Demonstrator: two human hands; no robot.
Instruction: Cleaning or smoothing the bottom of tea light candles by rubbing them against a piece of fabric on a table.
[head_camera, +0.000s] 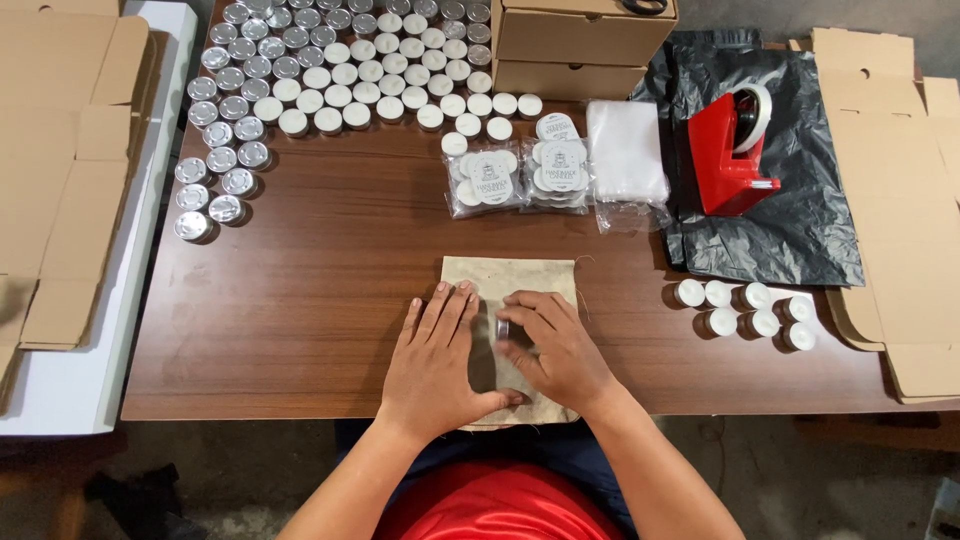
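Down at the near edge of the brown table (330, 300), both hands are on a beige cloth pouch (510, 280).

Largest first: the pouch lies flat with its long axis running away from the person, its far end bare and its near end under the palms. The left hand (435, 365) presses on its left half, fingers spread flat and holding nothing. The right hand (555, 350) sits just beside it on the right half, fingers curled, pinching a small dark thing (502, 328) at the pouch's middle; what it is I cannot tell. Six loose white tealights (745, 308) stand well apart to the right, nearer the right hand.
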